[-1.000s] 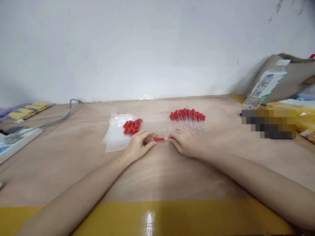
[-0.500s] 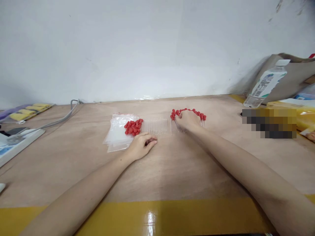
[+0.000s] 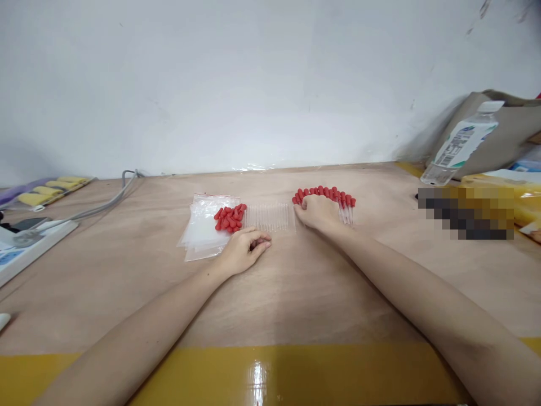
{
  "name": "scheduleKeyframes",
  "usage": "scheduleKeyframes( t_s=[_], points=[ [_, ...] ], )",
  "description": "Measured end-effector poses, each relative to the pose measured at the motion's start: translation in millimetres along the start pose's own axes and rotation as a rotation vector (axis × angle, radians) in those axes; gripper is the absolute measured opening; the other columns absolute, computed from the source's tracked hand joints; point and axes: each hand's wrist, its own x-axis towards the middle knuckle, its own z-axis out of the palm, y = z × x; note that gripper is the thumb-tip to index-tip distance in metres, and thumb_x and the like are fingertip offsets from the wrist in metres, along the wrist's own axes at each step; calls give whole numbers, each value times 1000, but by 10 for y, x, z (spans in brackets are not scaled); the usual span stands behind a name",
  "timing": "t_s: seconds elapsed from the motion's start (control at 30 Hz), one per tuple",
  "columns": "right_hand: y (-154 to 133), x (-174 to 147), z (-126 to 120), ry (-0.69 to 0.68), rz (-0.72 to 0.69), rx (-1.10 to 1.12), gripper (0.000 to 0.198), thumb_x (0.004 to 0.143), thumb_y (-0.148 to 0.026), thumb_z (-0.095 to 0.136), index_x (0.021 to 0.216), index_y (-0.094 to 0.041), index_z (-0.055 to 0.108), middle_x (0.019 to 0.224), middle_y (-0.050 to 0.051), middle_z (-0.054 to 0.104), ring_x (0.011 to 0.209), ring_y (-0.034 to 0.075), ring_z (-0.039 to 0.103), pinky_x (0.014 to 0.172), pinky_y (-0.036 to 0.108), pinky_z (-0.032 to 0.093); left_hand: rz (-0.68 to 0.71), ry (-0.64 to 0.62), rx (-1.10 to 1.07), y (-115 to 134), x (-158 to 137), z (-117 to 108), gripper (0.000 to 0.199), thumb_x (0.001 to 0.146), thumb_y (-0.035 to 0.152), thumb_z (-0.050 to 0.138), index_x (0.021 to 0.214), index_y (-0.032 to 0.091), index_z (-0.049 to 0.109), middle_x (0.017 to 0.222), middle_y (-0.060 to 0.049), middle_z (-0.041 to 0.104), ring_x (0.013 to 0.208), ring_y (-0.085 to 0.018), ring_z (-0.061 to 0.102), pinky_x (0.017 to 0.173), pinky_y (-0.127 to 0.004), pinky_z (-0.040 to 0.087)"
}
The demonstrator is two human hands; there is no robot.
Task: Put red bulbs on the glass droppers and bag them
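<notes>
My right hand (image 3: 318,211) is at the left end of a row of droppers with red rubber bulbs (image 3: 347,201) and clear glass tubes. Its thumb and forefinger close on the tube of the leftmost dropper; the palm hides the tubes in the middle. Resting on the table, my left hand (image 3: 245,249) is loosely curled, with a gap under its fingers and nothing visible in it. Just beyond it lies a heap of loose red rubber bulbs (image 3: 229,219) on clear zip bags (image 3: 203,225). Between the hands is a row of bare glass tubes (image 3: 268,216).
A plastic bottle (image 3: 460,146) leans by a grey bag (image 3: 507,135) at the right, near a yellow package (image 3: 486,181). On the left are a power strip (image 3: 38,248), a grey cable (image 3: 114,200) and a packet with yellow items (image 3: 51,192). Yellow tape (image 3: 211,375) lines the front edge.
My right hand has moved slightly left and nearer to me, down from the red bulbs onto the tubes. More bulbs now show in an even row. My left hand has stayed still.
</notes>
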Motion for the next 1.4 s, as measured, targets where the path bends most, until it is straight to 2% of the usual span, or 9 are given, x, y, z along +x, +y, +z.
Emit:
scheduleKeyframes(
  t_s=[0.37, 0.47, 0.53, 0.63, 0.83, 1.03, 1.23, 1.33, 1.4],
  points=[
    [-153, -226, -80, -152, -148, -88, 25, 79, -26, 44, 83, -14, 67, 83, 15, 67, 79, 26, 62, 60, 32, 42, 26, -1, 7, 11, -13, 8, 16, 83, 23, 51, 91, 18, 64, 76, -2, 58, 61, -11, 51, 60, -24, 43],
    [-91, -352, -126, -196, -237, -131, 26, 81, -24, 42, 81, -13, 65, 79, 16, 66, 74, 26, 62, 56, 31, 39, 78, 97, 99, -1, -28, -37, 15, 84, 24, 50, 89, 17, 61, 80, -4, 58, 73, -15, 54, 69, -27, 44],
    [-14, -451, -139, -162, -295, -158, 27, 83, -25, 39, 81, -12, 62, 77, 15, 65, 70, 25, 61, 53, 30, 36, 74, 201, 220, -42, -28, -108, 13, 84, 25, 49, 84, 16, 59, 80, -5, 56, 79, -18, 52, 73, -30, 43],
    [124, -580, -130, -17, -352, -159, 26, 86, -27, 35, 86, -12, 57, 76, 13, 63, 66, 23, 58, 51, 29, 32, -30, 319, 383, -162, -12, -237, 11, 83, 25, 49, 77, 16, 53, 76, -5, 53, 76, -19, 50, 72, -32, 42],
    [307, -655, -1, 203, -498, -7, 20, 87, -27, 35, 80, -15, 50, 79, 8, 58, 74, 20, 52, 63, 29, 33, -164, 333, 497, -394, 7, -342, 18, 78, 34, 57, 72, 18, 50, 74, -4, 48, 74, -20, 49, 69, -32, 43],
    [345, -621, 131, 199, -550, 107, 19, 88, -27, 35, 81, -16, 49, 79, 7, 57, 75, 19, 50, 68, 29, 34, -235, 324, 521, -415, 3, -321, 22, 79, 36, 55, 68, 17, 53, 76, -7, 50, 74, -22, 51, 69, -34, 44],
    [380, -601, 169, 176, -532, 162, 22, 89, -30, 33, 83, -16, 50, 81, 7, 58, 77, 19, 51, 70, 30, 34, -201, 417, 544, -308, 14, -370, 22, 83, 32, 48, 71, 15, 54, 77, -8, 53, 76, -22, 53, 71, -35, 44],
    [382, -608, 156, 148, -553, 221, 21, 89, -29, 34, 84, -17, 50, 82, 7, 60, 77, 18, 53, 73, 31, 35, -159, 441, 417, -146, -11, -364, 20, 85, 32, 47, 76, 15, 55, 77, -6, 55, 73, -19, 54, 68, -31, 44],
    [373, -620, 138, 120, -562, 267, 19, 89, -28, 35, 86, -17, 51, 83, 6, 61, 75, 18, 53, 73, 31, 36, -94, 379, 237, -30, -38, -315, 16, 85, 30, 48, 84, 16, 55, 80, -4, 58, 71, -16, 55, 65, -27, 45]
  ],
)
